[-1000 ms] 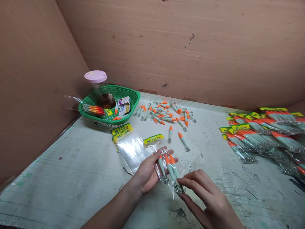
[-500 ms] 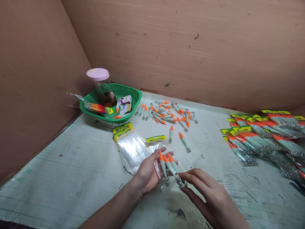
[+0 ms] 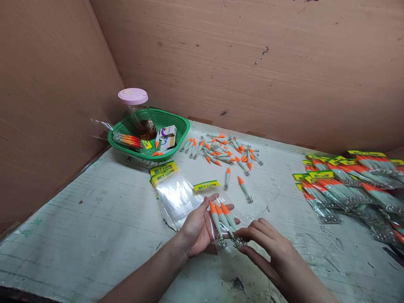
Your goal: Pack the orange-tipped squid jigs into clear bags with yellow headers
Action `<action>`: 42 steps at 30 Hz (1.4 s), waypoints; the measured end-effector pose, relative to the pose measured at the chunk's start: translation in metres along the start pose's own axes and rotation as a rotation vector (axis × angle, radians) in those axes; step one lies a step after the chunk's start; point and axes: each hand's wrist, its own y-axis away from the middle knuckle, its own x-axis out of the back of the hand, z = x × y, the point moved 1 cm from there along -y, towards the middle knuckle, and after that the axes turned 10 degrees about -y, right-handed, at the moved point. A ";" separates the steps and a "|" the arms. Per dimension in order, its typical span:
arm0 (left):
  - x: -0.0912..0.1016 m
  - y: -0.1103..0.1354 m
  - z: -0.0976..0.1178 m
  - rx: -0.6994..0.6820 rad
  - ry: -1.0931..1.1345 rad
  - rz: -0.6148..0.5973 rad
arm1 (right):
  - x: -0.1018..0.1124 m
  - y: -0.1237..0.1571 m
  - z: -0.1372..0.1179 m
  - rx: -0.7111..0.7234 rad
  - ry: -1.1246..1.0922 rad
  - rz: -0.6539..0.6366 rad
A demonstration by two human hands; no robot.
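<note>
My left hand point(image 3: 202, 229) is palm up, its thumb and fingers around a clear plastic bag with a yellow "BCT LURE" header point(image 3: 206, 185). Three squid lures point(image 3: 222, 216) with orange noses and pale bodies lie side by side over that palm, hooks toward me. Whether they rest inside the bag or on it, I cannot tell. At the hook end of the rightmost lures, my right hand point(image 3: 268, 248) pinches with thumb and index finger. Beyond my hands, two single lures point(image 3: 245, 190) lie apart from a loose pile of lures point(image 3: 221, 150).
A stack of clear header bags point(image 3: 175, 195) lies left of my hands. Behind it stands a green basket point(image 3: 179, 126) with a pink-lidded cup point(image 3: 134, 97), a small box and lures. Filled lure packs point(image 3: 344, 185) are heaped at the right. Brown panels point(image 3: 240, 63) enclose the table.
The three lures sit closer together over my left palm, the leftmost having shifted slightly toward the others. My right hand stays at the hook ends. The view has shifted slightly.
</note>
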 end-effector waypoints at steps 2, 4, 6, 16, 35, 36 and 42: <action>0.000 -0.001 0.000 0.002 0.052 0.005 | -0.005 0.001 0.000 0.030 0.037 0.020; 0.000 -0.001 0.000 -0.013 0.103 0.016 | -0.010 0.003 -0.001 0.055 0.063 0.050; -0.001 -0.001 0.001 -0.019 0.132 0.014 | -0.015 0.006 0.000 0.067 0.087 0.080; -0.004 0.001 -0.002 -0.037 0.107 -0.029 | -0.023 0.003 0.005 0.081 0.208 0.253; -0.010 0.006 -0.007 -0.175 -0.051 -0.096 | -0.039 0.008 0.004 0.068 0.148 0.259; -0.009 0.005 -0.007 -0.173 -0.033 -0.092 | -0.038 0.009 0.005 0.064 0.152 0.259; -0.008 0.003 -0.009 -0.142 0.029 -0.099 | -0.035 0.009 0.008 0.089 0.277 0.254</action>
